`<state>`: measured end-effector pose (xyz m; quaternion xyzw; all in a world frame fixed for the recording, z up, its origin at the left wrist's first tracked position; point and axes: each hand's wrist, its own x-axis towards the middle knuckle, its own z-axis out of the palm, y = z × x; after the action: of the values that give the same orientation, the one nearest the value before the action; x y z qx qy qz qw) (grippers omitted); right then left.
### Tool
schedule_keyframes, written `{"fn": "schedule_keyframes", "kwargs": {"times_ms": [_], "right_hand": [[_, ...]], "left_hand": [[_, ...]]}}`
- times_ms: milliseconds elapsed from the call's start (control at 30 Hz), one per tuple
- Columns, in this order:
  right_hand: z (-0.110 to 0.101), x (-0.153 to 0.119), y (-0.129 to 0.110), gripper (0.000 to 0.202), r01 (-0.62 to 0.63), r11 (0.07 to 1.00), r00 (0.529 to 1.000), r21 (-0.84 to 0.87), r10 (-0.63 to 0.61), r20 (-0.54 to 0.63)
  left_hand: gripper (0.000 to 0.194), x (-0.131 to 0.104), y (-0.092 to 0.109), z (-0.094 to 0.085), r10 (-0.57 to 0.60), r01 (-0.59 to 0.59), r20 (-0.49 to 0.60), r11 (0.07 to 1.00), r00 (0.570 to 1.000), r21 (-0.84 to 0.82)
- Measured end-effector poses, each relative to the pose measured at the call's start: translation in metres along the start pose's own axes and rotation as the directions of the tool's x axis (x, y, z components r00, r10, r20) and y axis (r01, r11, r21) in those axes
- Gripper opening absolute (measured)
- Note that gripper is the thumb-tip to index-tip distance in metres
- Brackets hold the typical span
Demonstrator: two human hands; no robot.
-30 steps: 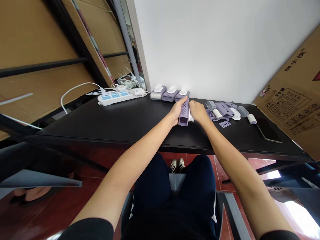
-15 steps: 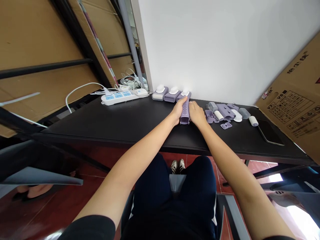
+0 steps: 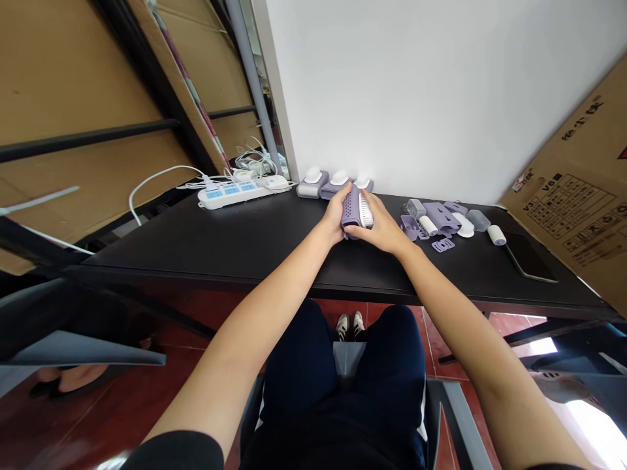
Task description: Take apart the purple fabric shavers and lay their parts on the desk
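Observation:
A purple perforated holder (image 3: 351, 210) is held above the black table between my two hands. White bristles of a brush (image 3: 365, 212) show on its right side. My left hand (image 3: 335, 215) wraps round the holder's left side. My right hand (image 3: 383, 225) grips the other side, its thumb across the near end and its fingers over the brush. Just behind stand three purple units with white tops, the left one (image 3: 313, 183) beside the middle one (image 3: 337, 185) and the right one (image 3: 363, 182).
Right of my hands lie a purple box (image 3: 410, 227), white rollers (image 3: 428, 226), a purple plate (image 3: 441, 218) and a phone (image 3: 530, 258). A power strip (image 3: 240, 190) with cables is at the left. A cardboard box (image 3: 582, 196) leans at the right; a white wall (image 3: 416, 98) rises behind.
The holder has turned and moved slightly left, so the white bristles on its right side now show. My right thumb has moved across its near end.

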<state>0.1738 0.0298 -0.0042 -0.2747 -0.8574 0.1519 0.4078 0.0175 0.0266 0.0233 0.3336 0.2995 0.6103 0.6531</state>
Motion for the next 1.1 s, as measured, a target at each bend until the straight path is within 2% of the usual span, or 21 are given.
{"fn": "schedule_keyframes", "kwargs": {"times_ms": [100, 200, 300, 400, 600, 833, 1100], "right_hand": [[-0.004, -0.005, -0.001, 0.089, -0.015, 1.0, 0.994, 0.026, 0.018, -0.107], [-0.005, -0.007, -0.011, 0.079, 0.011, 0.998, 0.977, -0.055, -0.022, -0.212], [-0.006, -0.006, -0.021, 0.077, 0.009, 0.981, 0.978, -0.193, -0.049, -0.203], [-0.008, -0.002, -0.024, 0.08, -0.02, 0.968, 0.985, -0.252, -0.023, -0.168], [-0.005, -0.001, -0.016, 0.08, 0.011, 0.966, 0.986, -0.258, -0.054, -0.159], [0.003, -0.002, -0.01, 0.071, -0.017, 0.956, 0.989, -0.293, -0.028, -0.147], [0.001, 0.0, -0.016, 0.062, -0.064, 0.964, 0.988, -0.26, 0.024, -0.154]], "left_hand": [[0.042, -0.005, 0.002, 0.001, -0.074, 0.073, 0.088, 0.997, 0.993, 0.008], [0.046, -0.008, 0.0, 0.005, -0.081, 0.079, 0.139, 0.997, 0.987, 0.014], [0.041, -0.008, -0.002, 0.005, -0.07, 0.067, 0.181, 0.997, 0.981, 0.024], [0.041, -0.007, -0.004, 0.002, -0.126, 0.115, 0.218, 0.991, 0.968, 0.062], [0.052, -0.009, -0.007, 0.001, -0.188, 0.163, 0.167, 0.974, 0.968, 0.157], [0.039, -0.01, -0.01, 0.004, -0.176, 0.158, 0.118, 0.976, 0.977, 0.151], [0.038, -0.005, -0.013, 0.003, -0.21, 0.197, 0.108, 0.973, 0.972, 0.12]]}}
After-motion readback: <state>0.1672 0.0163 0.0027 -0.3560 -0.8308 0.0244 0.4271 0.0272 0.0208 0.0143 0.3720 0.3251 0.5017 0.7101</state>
